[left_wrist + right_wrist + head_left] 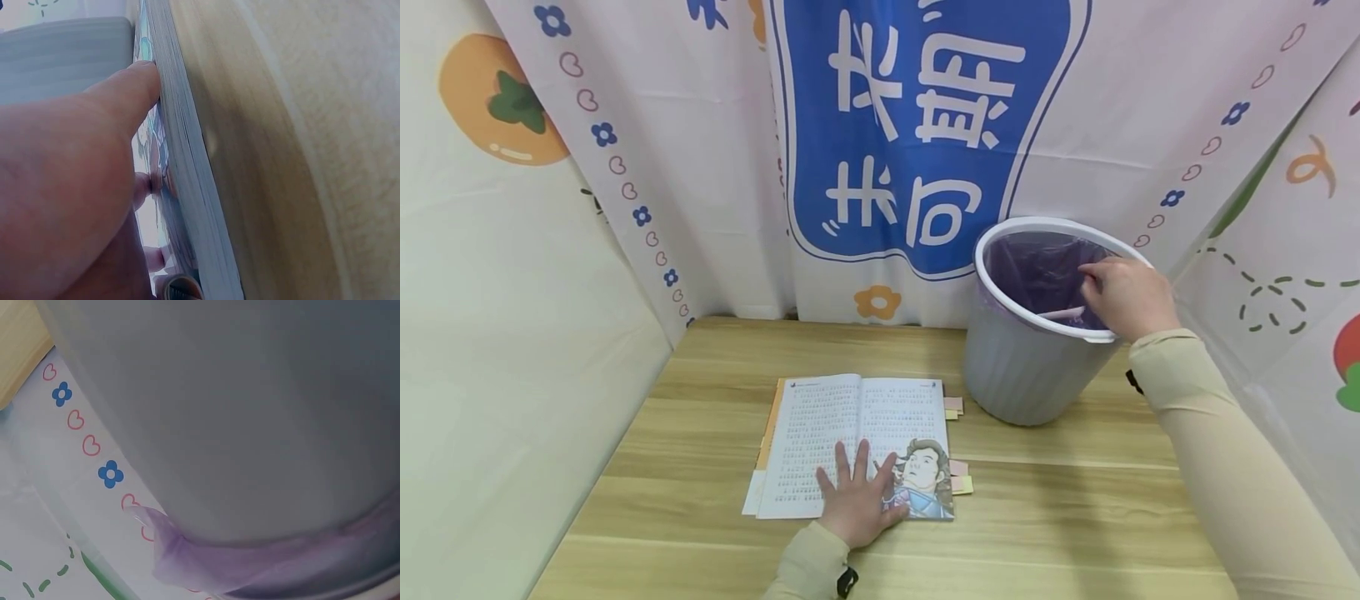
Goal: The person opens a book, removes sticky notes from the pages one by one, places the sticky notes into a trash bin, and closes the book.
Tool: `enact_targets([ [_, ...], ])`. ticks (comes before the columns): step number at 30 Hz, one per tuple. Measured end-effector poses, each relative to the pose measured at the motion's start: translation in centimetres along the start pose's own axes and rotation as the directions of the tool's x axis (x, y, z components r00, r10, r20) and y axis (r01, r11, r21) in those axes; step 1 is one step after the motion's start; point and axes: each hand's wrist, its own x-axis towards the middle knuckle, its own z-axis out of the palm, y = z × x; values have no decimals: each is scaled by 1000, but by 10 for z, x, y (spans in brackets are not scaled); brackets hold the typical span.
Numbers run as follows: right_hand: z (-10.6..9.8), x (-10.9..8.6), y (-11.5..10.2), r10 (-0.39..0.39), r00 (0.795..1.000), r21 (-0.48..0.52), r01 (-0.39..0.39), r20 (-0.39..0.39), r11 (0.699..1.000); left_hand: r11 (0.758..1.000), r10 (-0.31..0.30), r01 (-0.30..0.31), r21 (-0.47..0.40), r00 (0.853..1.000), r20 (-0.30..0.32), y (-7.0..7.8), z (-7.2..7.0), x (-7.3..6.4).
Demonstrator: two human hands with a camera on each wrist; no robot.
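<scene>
My left hand [856,500], fingers spread, rests on the lower part of an open book [820,433]. In the left wrist view its thumb [134,87] lies along the edge of the thick page block [187,150]. Over the mouth of a grey trash bin [1030,375] reaches my right hand [1131,293], its fingers bent down past the white rim. A thin pale pink strip [1062,314] shows inside the bin, just below and apart from the fingertips. The right wrist view shows the bin's side and purple liner [250,565], not the fingers.
Pink and yellow sticky tabs [961,483] stick out from the book's right edge. A white slip [752,492] juts out at its lower left. The bin stands on the wooden table [685,467], near a printed curtain [722,208] at the back.
</scene>
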Motion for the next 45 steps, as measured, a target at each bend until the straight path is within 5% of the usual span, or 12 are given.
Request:
enact_targets([
  [7, -4, -2, -3, 29, 1000, 10, -30, 3, 1000, 1000, 2, -2, 1, 1000, 2, 0, 1, 0],
  [11, -14, -7, -13, 45, 989, 63, -37, -139, 997, 1000, 0, 0, -11, 1000, 7, 0, 0, 0],
  [17, -25, -32, -39, 81, 896, 211, 14, -436, 977, 1000, 3, -2, -16, 1000, 11, 0, -1, 0],
  [22, -19, -65, -60, 118, 834, 317, 71, -539, 946, 1000, 5, -5, -14, 1000, 10, 0, 0, 0],
  [26, -2, -96, -74, 138, 817, 379, 104, -559, 919, 1000, 7, -7, -15, 1000, 6, 1, -1, 0],
  [32, 39, -147, -98, 129, 881, 440, 96, -455, 893, 1000, 8, -8, -25, 1000, -1, 0, 0, 1],
  [37, 86, -188, -120, 176, 963, 509, -49, -204, 859, 999, 6, -6, -33, 1000, -16, -3, 7, 5],
  [40, 111, -209, -133, 217, 975, 532, -160, -45, 831, 1000, 5, -5, -20, 1000, -12, -3, 6, 4],
  [45, 138, -230, -154, 247, 960, 556, -279, 134, 783, 1000, 1, -1, -18, 1000, 8, 1, -1, 2],
])
